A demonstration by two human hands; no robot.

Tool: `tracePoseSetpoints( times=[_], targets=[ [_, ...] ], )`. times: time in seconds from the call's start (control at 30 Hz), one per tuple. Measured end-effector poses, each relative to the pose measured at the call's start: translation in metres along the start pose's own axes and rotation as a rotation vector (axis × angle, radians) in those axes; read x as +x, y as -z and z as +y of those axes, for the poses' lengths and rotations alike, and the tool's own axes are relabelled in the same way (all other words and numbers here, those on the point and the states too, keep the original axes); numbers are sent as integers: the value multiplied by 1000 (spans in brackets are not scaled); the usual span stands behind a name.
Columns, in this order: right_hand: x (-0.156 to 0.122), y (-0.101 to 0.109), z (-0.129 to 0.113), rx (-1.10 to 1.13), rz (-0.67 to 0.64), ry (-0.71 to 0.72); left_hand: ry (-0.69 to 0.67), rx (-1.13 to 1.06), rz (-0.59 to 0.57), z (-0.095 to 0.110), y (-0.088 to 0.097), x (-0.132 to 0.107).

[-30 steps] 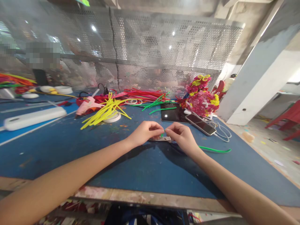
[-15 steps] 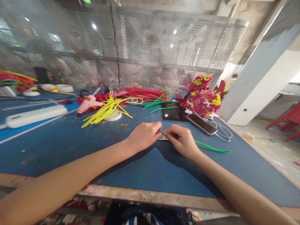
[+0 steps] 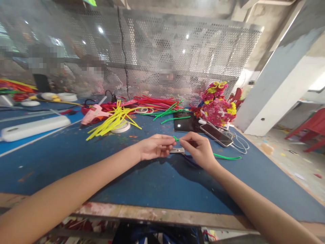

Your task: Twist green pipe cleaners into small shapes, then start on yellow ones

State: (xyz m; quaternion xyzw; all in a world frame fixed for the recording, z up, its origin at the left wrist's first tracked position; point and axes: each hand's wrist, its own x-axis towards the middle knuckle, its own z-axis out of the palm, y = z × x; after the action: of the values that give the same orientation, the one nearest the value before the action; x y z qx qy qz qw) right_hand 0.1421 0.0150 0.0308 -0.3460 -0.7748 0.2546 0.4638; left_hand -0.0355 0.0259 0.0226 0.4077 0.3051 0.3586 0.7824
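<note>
- A broad table with a blue top (image 3: pixel 122 193) carries everything.
- Far right stands a rounded, fuzzy flower bunch (image 3: pixel 215 110) in pink, red and yellow, which looks fully assembled.
- Far left of centre, a fanned bundle of straight yellow fuzzy stems (image 3: pixel 115 120) appears unworked.
- The left hand (image 3: pixel 156 147), palm partly showing, and the right hand (image 3: pixel 199 146) meet mid-table, each with thumb and fingertips pinched together.
- Metal scissors (image 3: pixel 177 150) with dark-blue handles lie below them, partly hidden by the right hand.
- Right of the right wrist, a long green fuzzy stem (image 3: pixel 228 157) lies on the table, seemingly not yet shaped.
- Between the fingertips, raised above the scissors, is a short green fuzzy piece (image 3: pixel 176 138); the left grips it, and the right appears to hold its right end.
- Bending seems begun; how much is left cannot be told.
- The piece looks bright, crooked and thin, with a small fork at its left end.
</note>
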Motion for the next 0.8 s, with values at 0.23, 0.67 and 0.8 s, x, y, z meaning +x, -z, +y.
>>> tracePoseSetpoints(
  times=[0.23,0.67,0.8],
  targets=[
    [4,-8,9,601,-19,-455,-681,998,250,-2,0,-6],
    [4,-4,5,284,-31,-294,-496,919,227,-2,0,0],
    [0,-8,8,132,-92,-224,-608,1250,280,-1,-1,-6]
  ],
)
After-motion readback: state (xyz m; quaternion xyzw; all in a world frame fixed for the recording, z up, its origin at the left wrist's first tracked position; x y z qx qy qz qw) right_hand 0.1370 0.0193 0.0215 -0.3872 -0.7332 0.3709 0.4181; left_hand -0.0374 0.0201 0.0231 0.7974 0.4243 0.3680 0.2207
